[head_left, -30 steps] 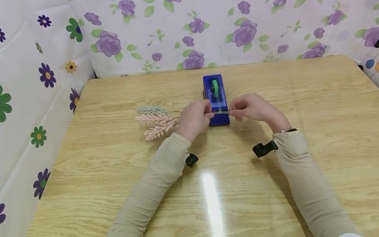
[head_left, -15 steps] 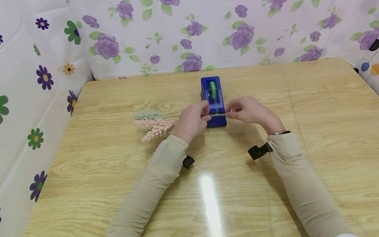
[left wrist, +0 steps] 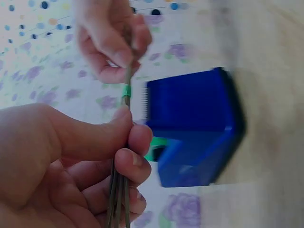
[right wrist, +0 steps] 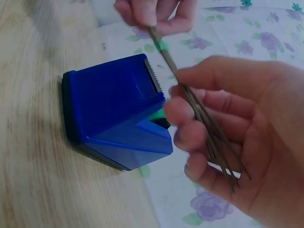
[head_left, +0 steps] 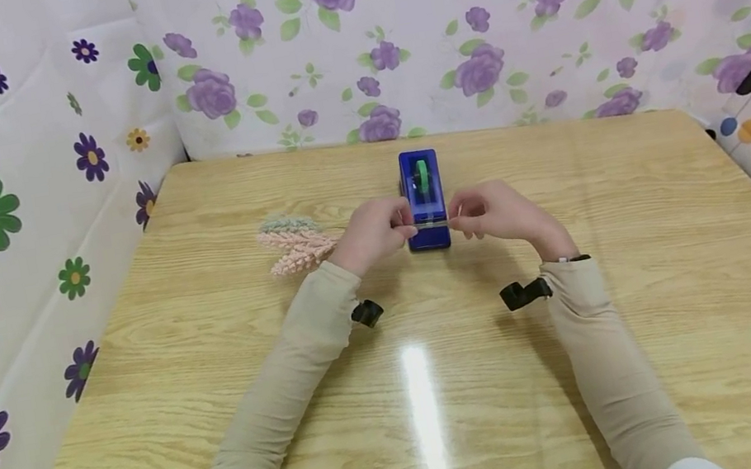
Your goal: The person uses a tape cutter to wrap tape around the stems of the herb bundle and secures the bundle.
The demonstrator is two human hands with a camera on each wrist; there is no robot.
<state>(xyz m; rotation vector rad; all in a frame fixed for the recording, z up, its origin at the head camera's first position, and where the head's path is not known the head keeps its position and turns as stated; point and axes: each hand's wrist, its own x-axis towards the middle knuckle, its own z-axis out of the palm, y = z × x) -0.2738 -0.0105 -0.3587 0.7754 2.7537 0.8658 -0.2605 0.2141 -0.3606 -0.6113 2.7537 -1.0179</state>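
Note:
A bundle of artificial flower sprays (head_left: 298, 244), pink and pale green, lies crosswise with its thin stems over the front of a blue tape dispenser (head_left: 431, 238). My left hand (head_left: 371, 231) pinches the stems (left wrist: 118, 199) between thumb and curled fingers, on the flower side. On the other side, my right hand (head_left: 503, 212) pinches the same stems near their ends, which fan out over its palm in the right wrist view. Between the two hands a band of green tape (right wrist: 162, 45) wraps the stems, close to the dispenser's toothed cutter (right wrist: 153, 76).
A green tape roll (head_left: 421, 176) sits in the dispenser, which stands on the wooden table (head_left: 337, 442). A floral cloth (head_left: 283, 50) hangs behind the table's back edge. Black wrist camera mounts (head_left: 524, 295) stick out below the sleeves.
The left hand and the flower heads have shifted slightly left, and the right hand sits a little farther right. Both keep their pinch on the stems; the head view has also drifted a little.

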